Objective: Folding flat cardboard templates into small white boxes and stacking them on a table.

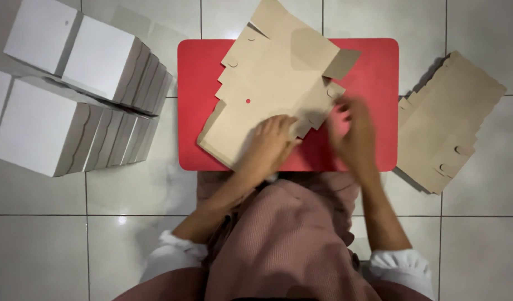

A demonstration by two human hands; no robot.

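A flat brown cardboard box blank [267, 72] lies tilted on a red low table [379, 67]. My left hand [267, 146] presses down on the blank's near corner, fingers spread. Blurred with motion, my right hand [354, 134] sits at the blank's right side flap, fingers curled at the flap's edge. Whether it grips the flap is unclear.
A stack of flat brown box blanks [448, 120] lies on the tiled floor right of the table. Several folded white boxes [72, 95] stand in rows at the left. My lap in reddish cloth [284, 239] fills the near middle.
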